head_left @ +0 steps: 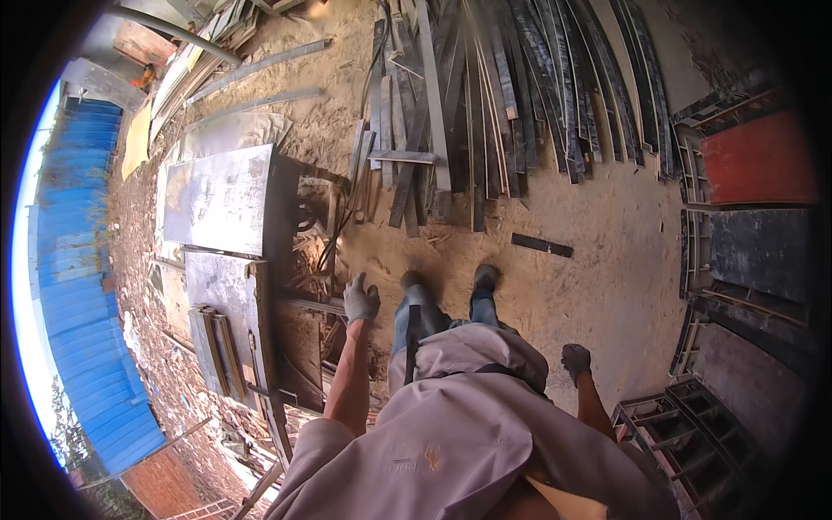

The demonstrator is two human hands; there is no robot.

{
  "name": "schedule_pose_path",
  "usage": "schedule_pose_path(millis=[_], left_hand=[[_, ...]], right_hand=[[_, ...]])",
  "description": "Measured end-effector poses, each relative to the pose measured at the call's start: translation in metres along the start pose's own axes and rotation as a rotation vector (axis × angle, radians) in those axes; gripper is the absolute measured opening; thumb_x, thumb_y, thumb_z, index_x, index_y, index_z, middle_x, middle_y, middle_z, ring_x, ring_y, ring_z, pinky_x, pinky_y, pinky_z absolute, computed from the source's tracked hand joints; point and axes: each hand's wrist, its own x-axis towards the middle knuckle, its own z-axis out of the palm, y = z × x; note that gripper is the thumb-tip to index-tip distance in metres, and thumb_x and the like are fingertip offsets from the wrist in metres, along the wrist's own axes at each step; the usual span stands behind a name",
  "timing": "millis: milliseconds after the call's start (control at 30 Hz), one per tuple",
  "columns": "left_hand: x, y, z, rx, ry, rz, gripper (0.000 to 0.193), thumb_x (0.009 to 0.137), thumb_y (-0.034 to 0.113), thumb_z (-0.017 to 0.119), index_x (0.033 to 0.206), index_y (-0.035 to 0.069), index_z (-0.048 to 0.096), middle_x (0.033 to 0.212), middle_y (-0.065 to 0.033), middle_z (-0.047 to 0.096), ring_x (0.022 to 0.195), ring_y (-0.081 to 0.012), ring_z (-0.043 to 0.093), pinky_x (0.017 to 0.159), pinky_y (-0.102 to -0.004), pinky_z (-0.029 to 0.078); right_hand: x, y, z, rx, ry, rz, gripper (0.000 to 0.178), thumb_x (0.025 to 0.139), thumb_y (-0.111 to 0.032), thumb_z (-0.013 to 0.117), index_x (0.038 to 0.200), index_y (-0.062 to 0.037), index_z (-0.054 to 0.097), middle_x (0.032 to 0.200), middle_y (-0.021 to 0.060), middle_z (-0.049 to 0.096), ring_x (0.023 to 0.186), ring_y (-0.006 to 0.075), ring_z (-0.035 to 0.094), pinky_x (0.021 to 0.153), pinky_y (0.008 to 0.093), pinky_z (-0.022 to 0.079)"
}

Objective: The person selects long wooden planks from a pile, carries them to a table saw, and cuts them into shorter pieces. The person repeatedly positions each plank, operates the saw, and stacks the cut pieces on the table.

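Observation:
My left hand [361, 300], in a grey glove, is held out beside the metal-topped work table [218, 198]. Its thumb and fingers are apart, and nothing shows in them. On the other side of my body, my right hand [575, 360] hangs low in a dark glove, fingers curled in, with no object visible in it. A short dark wooden strip [542, 245] lies on the ground ahead of my boots. Farther ahead spreads a big pile of long dark wooden strips [520, 95]. A dark narrow band [413, 334] runs down along my left leg.
Short boards [217, 351] rest on the table's near section. A dark cable [328, 253] loops beside its frame. To the right stand stacked panels, one red [758, 159], and dark slatted frames [693, 433]. A blue corrugated sheet structure [82, 286] is at far left.

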Motion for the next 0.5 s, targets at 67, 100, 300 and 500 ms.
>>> schedule_pose_path(millis=[67,100,300,500], left_hand=[[-0.04,-0.002,0.032,-0.049,-0.166,-0.117,0.052,0.092,0.031,0.071,0.141,0.015,0.067,0.133,-0.0251,0.067,0.126,-0.046,0.063,0.109,-0.0521,0.052],[-0.051,0.006,0.042,-0.007,-0.263,-0.165,0.052,0.092,0.033,0.07,0.141,0.015,0.068,0.137,-0.0254,0.066,0.13,-0.0448,0.062,0.111,-0.0519,0.051],[-0.027,0.012,0.046,-0.042,-0.251,-0.166,0.05,0.092,0.034,0.072,0.138,0.014,0.07,0.133,-0.0237,0.069,0.127,-0.0428,0.064,0.109,-0.0499,0.052],[0.131,0.039,-0.057,-0.042,0.113,0.237,0.061,0.089,0.029,0.08,0.144,0.01,0.063,0.137,-0.0213,0.066,0.127,-0.0418,0.062,0.108,-0.0513,0.051]], right_hand=[[0.005,-0.002,-0.009,0.055,0.02,-0.007,0.017,0.095,-0.024,0.071,0.102,-0.0092,0.075,0.079,0.0007,0.068,0.061,0.0141,0.063,0.051,0.0323,0.047],[0.011,-0.001,-0.016,0.089,0.042,-0.026,0.013,0.095,-0.022,0.071,0.1,-0.0104,0.074,0.077,0.0004,0.067,0.059,0.0138,0.062,0.051,0.0315,0.046],[0.025,-0.029,0.016,0.042,-0.041,-0.069,0.011,0.096,-0.022,0.072,0.098,-0.0115,0.074,0.075,0.0008,0.067,0.058,0.014,0.063,0.05,0.0317,0.047],[0.064,-0.145,0.108,-0.391,-0.058,-0.458,0.037,0.089,-0.03,0.081,0.108,0.0008,0.076,0.086,0.0105,0.079,0.078,0.0191,0.072,0.078,0.0371,0.059]])
